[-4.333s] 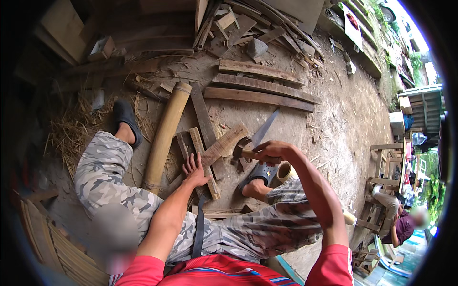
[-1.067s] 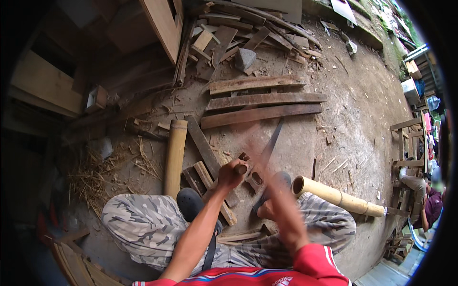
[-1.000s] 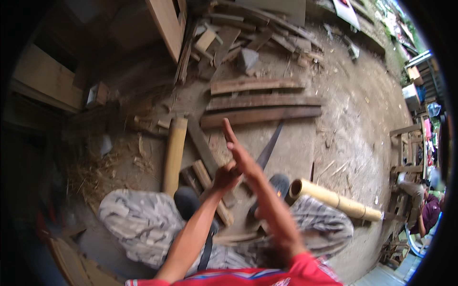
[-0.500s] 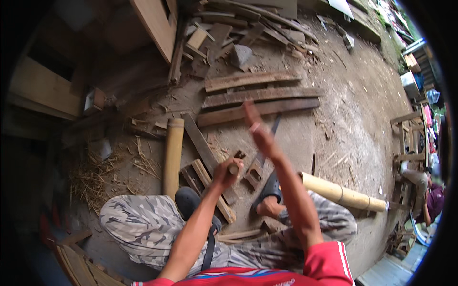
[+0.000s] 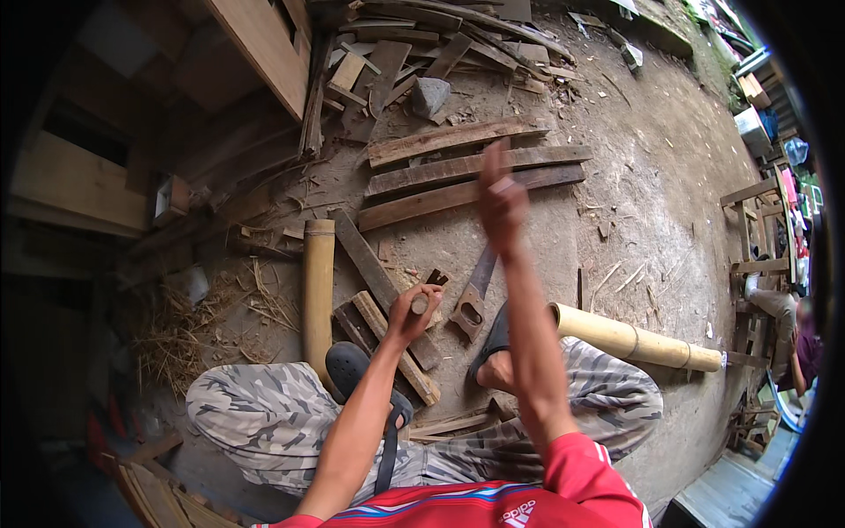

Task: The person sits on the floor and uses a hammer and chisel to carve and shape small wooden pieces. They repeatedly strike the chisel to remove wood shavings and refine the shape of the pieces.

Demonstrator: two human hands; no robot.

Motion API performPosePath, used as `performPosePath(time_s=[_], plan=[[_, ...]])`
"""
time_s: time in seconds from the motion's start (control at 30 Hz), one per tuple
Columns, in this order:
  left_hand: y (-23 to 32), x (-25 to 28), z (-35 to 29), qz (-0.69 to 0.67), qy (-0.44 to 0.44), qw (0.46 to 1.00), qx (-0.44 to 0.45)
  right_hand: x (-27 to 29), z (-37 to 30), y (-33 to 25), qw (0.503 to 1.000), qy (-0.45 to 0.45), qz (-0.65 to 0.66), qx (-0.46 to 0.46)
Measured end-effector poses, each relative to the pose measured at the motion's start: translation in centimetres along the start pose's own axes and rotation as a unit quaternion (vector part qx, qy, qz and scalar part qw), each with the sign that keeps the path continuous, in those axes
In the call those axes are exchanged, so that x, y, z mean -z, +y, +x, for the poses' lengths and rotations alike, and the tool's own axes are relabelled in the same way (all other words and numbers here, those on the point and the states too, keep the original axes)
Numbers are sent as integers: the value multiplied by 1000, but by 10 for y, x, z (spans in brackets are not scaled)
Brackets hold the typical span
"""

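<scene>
My left hand [image 5: 412,317] is closed around a round-ended wooden stick [image 5: 421,304], seen nearly end-on. Just beyond those fingers shows a small dark notched piece [image 5: 437,277]; whether it belongs to the stick I cannot tell. Below the fist lie narrow wooden boards [image 5: 398,348] near my left shoe. My right hand [image 5: 503,207] is raised over the floor, slightly blurred, one finger stretched away from me, with nothing visible in it. Partly behind the right forearm, a handsaw [image 5: 473,304] with a wooden handle lies on the ground, next to my right shoe.
Three rough planks [image 5: 475,182] lie side by side ahead. A bamboo length [image 5: 319,290] is at the left, another bamboo length [image 5: 638,341] at the right. Farther off are a grey stone [image 5: 430,97] and a scrap-wood pile [image 5: 422,40]. A person [image 5: 797,348] is at the far right.
My right hand has swung a little to the right and its finger now points more straight ahead. The left hand keeps its grip on the stick. The view has shifted slightly.
</scene>
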State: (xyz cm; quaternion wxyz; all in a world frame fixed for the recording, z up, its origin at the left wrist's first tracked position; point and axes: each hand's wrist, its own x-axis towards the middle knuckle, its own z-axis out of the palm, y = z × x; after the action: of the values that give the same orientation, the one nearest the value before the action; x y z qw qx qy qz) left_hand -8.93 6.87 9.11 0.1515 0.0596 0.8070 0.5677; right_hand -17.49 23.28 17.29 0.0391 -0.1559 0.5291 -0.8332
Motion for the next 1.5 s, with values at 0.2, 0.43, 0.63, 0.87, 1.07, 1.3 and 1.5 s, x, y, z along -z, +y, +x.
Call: performPosePath(time_s=[0.2, 0.43, 0.63, 0.87, 1.07, 1.3, 1.5], plan=[[-7, -2, -8, 19, 4, 998, -53, -3, -11, 45, 994, -52, -87, -32], [-43, 2, -1, -20, -30, 999, -34, -56, -21, 56, 998, -39, -11, -50], [-20, 1, -4, -80, -34, 996, -37, 19, -7, 9, 994, -12, -105, -27], [-41, 0, -10, 24, -31, 998, -43, -46, -32, 72, 983, -139, -100, -67], [-10, 6, -5, -71, -12, 997, -34, 12, 5, -2, 998, 30, -46, 21], [-32, 7, 2, -23, -24, 998, -46, -23, -19, 30, 980, -107, -164, -32], [-42, 9, -8, 91, -8, 972, -216, -24, -9, 57, 993, -64, -98, -15]])
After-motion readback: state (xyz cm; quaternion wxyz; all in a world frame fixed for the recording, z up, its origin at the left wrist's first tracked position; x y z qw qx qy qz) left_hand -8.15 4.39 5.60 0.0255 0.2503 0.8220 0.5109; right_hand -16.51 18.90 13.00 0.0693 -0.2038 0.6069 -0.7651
